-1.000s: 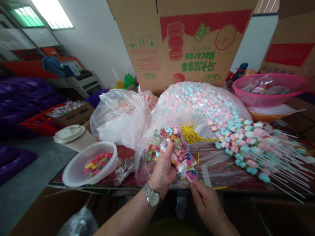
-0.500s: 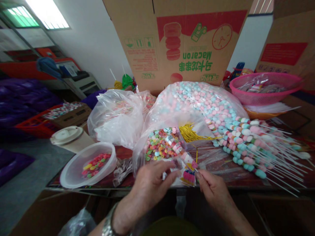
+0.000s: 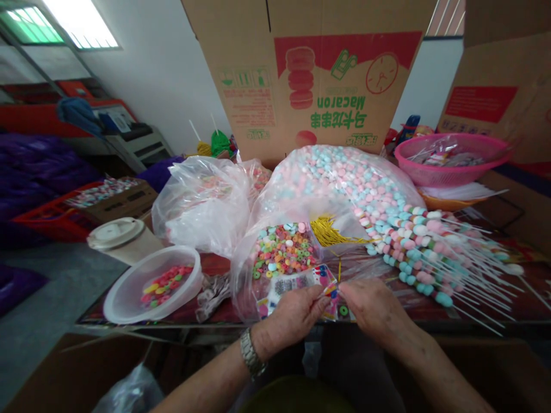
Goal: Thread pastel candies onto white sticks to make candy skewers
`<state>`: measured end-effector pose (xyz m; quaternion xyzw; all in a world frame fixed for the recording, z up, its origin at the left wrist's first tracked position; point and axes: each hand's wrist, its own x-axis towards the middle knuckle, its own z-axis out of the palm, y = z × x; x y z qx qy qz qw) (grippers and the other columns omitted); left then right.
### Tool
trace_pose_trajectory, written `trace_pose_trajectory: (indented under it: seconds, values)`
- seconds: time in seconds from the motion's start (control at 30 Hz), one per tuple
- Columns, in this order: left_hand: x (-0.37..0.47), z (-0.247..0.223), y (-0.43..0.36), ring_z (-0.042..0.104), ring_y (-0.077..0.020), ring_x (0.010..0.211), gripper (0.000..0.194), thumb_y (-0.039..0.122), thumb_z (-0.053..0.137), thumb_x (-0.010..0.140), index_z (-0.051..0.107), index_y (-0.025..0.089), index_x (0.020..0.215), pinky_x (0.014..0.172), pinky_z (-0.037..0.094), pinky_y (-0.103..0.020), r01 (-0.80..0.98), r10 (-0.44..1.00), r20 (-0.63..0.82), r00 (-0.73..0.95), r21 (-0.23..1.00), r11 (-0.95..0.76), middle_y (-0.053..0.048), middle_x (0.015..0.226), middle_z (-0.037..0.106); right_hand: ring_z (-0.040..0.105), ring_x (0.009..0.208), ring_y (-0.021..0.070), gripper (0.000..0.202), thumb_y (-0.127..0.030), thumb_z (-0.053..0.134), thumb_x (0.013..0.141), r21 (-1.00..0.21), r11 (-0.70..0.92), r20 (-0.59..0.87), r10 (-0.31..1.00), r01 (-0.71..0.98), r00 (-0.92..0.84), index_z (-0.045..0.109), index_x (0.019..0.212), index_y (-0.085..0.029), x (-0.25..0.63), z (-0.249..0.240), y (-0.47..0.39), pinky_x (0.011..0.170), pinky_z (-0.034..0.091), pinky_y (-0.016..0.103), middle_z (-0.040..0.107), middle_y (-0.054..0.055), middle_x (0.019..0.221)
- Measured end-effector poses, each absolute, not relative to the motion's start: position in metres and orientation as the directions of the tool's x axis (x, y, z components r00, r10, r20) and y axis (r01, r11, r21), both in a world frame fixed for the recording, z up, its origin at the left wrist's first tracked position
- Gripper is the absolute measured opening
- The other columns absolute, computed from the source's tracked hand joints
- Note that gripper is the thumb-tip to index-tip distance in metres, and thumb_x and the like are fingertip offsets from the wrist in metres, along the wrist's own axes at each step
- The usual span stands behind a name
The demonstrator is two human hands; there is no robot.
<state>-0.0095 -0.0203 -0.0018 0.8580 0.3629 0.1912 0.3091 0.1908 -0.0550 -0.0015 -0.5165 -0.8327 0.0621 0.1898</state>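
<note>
My left hand, wearing a metal watch, has thumb and fingers pinched on a colourfully printed clear plastic bag. Facing it, my right hand is closed with its fingertips at the bag's right edge; its other fingers are curled out of sight. Beneath them is more flat printed packaging. A green candy ring shows between the hands. Just beyond lie loose candy rings in a compartment, with gold twist ties beside them.
Marshmallow skewers are piled on the right, sticks pointing outward. Behind stand a big bag of marshmallows and a cardboard box. On the left are a plastic bowl, a lidded cup and a clear bag. A pink basket sits back right.
The candy skewer that lay between my hands is out of sight. My left hand has moved right and pinched the printed bag, close to my right hand. The view has shifted slightly.
</note>
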Motion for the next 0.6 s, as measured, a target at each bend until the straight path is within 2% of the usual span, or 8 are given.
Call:
trace_pose_trajectory:
  seconds: [0.07, 0.13, 0.2, 0.27, 0.37, 0.47, 0.53, 0.6]
  values:
    - [-0.007, -0.004, -0.021, 0.051, -0.0139, 0.064, 0.031, 0.035, 0.036, 0.093, 0.059, 0.018, 0.082, 0.059, 0.039, -0.023, 0.432, 0.796, 0.079, 0.600, 0.805, -0.406, -0.001, 0.072, 0.058, 0.058, 0.081, 0.0203, 0.026, -0.028, 0.043, 0.088, -0.478, 0.361, 0.342, 0.916, 0.801, -0.209, 0.059, 0.103, -0.014, 0.190, -0.005, -0.053, 0.069, 0.043, 0.030, 0.065, 0.011, 0.094]
    - [-0.004, -0.002, -0.021, 0.050, -0.0130, 0.064, 0.031, 0.036, 0.036, 0.093, 0.057, 0.018, 0.081, 0.059, 0.039, -0.022, 0.340, 0.830, 0.056, 0.555, 0.895, -0.288, 0.000, 0.072, 0.057, 0.059, 0.074, 0.0180, 0.043, -0.040, 0.050, 0.085, -0.739, 0.221, 0.307, 0.951, 0.637, 0.026, 0.050, 0.119, -0.013, 0.185, -0.011, -0.054, 0.062, 0.046, 0.029, 0.062, 0.012, 0.102]
    - [-0.003, 0.001, -0.021, 0.047, -0.0123, 0.063, 0.029, 0.037, 0.039, 0.091, 0.055, 0.017, 0.076, 0.058, 0.037, -0.022, 0.312, 0.839, 0.047, 0.543, 0.916, -0.253, 0.001, 0.070, 0.054, 0.054, 0.054, 0.0126, 0.040, -0.046, 0.051, 0.083, -0.921, 0.077, 0.113, 0.991, 0.381, 0.071, 0.054, 0.107, -0.014, 0.174, -0.019, -0.058, 0.047, 0.042, 0.023, 0.063, 0.005, 0.081]
    - [-0.002, 0.004, -0.021, 0.045, -0.0117, 0.062, 0.028, 0.036, 0.043, 0.089, 0.054, 0.017, 0.072, 0.058, 0.037, -0.022, 0.336, 0.824, 0.023, 0.566, 0.906, -0.256, 0.002, 0.067, 0.052, 0.046, 0.041, 0.0093, 0.033, -0.048, 0.048, 0.085, -0.981, -0.019, -0.020, 1.000, 0.191, -0.004, 0.056, 0.081, -0.016, 0.160, -0.027, -0.062, 0.039, 0.036, 0.020, 0.054, -0.003, 0.058]
    - [-0.003, 0.008, -0.021, 0.043, -0.0102, 0.059, 0.029, 0.039, 0.043, 0.088, 0.053, 0.017, 0.072, 0.057, 0.037, -0.021, 0.342, 0.753, -0.121, 0.647, 0.928, -0.145, 0.003, 0.064, 0.048, 0.045, 0.038, 0.0087, 0.034, -0.043, 0.045, 0.087, -0.989, -0.018, -0.011, 0.999, 0.149, 0.048, 0.052, 0.066, -0.018, 0.146, -0.031, -0.064, 0.039, 0.035, 0.020, 0.049, -0.005, 0.050]
    - [-0.008, 0.011, -0.018, 0.041, -0.0081, 0.052, 0.027, 0.042, 0.046, 0.086, 0.053, 0.017, 0.080, 0.049, 0.035, -0.019, 0.365, 0.577, -0.329, 0.747, 0.929, 0.056, 0.004, 0.064, 0.046, 0.049, 0.042, 0.0107, 0.029, -0.035, 0.044, 0.089, -0.931, 0.094, 0.135, 0.986, 0.353, 0.095, 0.056, 0.070, -0.018, 0.147, -0.024, -0.062, 0.041, 0.038, 0.021, 0.053, -0.003, 0.052]
    - [-0.012, 0.012, -0.017, 0.040, -0.0076, 0.049, 0.025, 0.041, 0.049, 0.084, 0.054, 0.017, 0.082, 0.046, 0.034, -0.019, 0.419, 0.519, -0.408, 0.751, 0.902, 0.104, 0.005, 0.062, 0.046, 0.055, 0.052, 0.0144, 0.026, -0.027, 0.042, 0.090, -0.774, 0.249, 0.378, 0.919, 0.582, 0.110, 0.060, 0.075, -0.017, 0.153, -0.015, -0.062, 0.050, 0.043, 0.025, 0.059, 0.001, 0.058]
    - [-0.015, 0.010, -0.017, 0.042, -0.0082, 0.049, 0.022, 0.039, 0.050, 0.083, 0.056, 0.017, 0.080, 0.046, 0.035, -0.019, 0.450, 0.575, -0.410, 0.708, 0.890, 0.079, 0.005, 0.059, 0.047, 0.062, 0.079, 0.0218, 0.024, -0.020, 0.039, 0.091, -0.473, 0.409, 0.615, 0.788, 0.781, -0.040, 0.062, 0.092, -0.015, 0.159, -0.006, -0.063, 0.070, 0.048, 0.034, 0.068, 0.009, 0.083]
